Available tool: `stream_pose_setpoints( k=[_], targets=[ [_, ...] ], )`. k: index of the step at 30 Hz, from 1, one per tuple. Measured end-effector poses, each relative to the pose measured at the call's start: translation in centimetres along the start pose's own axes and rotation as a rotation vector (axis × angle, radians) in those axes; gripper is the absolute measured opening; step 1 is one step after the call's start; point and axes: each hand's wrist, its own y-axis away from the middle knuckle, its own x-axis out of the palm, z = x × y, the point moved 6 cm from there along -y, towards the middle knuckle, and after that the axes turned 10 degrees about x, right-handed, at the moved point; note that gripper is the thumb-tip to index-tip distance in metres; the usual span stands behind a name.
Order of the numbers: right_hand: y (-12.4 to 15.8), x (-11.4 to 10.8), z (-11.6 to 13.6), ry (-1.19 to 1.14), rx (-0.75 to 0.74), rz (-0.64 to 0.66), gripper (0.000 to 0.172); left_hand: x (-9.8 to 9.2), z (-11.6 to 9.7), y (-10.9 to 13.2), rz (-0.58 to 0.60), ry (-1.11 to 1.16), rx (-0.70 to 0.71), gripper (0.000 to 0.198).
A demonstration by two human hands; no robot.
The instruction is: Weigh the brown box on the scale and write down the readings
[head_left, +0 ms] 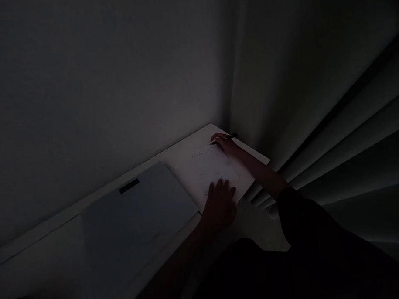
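In the dim head view, a white spiral-bound notepad [208, 164] with faint marks on its page lies on the white table [182, 167]. My left hand [220, 201] rests flat with fingers spread over the notepad's near edge. Beyond the spiral binding, my right hand [224, 143] is closed around a dark pen [232, 135]. The pen's tip points left and down, close to the surface past the binding. Whether it touches cannot be made out in this light.
Left of the notepad lies a large grey-blue sheet or mat [136, 226] with a dark strip [129, 186] near its far edge. A pale wall [118, 82] borders the table's far side. Long folds of curtain [343, 140] hang at the right.
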Motion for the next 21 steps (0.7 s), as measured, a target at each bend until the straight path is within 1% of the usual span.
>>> stream_pose_setpoints(
  k=[3,4,6,8,12,17,21],
  targets=[
    [-0.2,0.6,-0.7,-0.012,0.043,0.007,0.022,0.0,0.0,-0.1,-0.010,0.004,0.001,0.051],
    [-0.2,0.6,-0.9,-0.013,0.048,-0.008,0.022,0.1,0.1,-0.1,-0.014,0.010,0.001,0.051],
    [-0.1,0.6,-1.1,-0.007,0.045,-0.040,0.030,0.1,0.1,-0.1,-0.025,0.021,0.004,0.051],
    [0.0,0.6,-1.3,0.005,0.041,-0.051,0.035,0.1,0.2,-0.1,-0.032,0.033,0.002,0.051],
    [0.1,0.8,-1.4,0.038,0.036,-0.036,0.032,0.3,0.2,0.1,-0.038,0.042,0.008,0.051],
    [0.1,1.0,-1.3,0.081,0.006,-0.026,0.033,0.6,0.3,0.2,-0.070,0.031,0.014,0.051],
    [0.0,1.0,-1.3,0.099,0.003,-0.024,0.033,0.8,0.2,0.1,-0.049,-0.008,0.018,0.051]
  ],
)
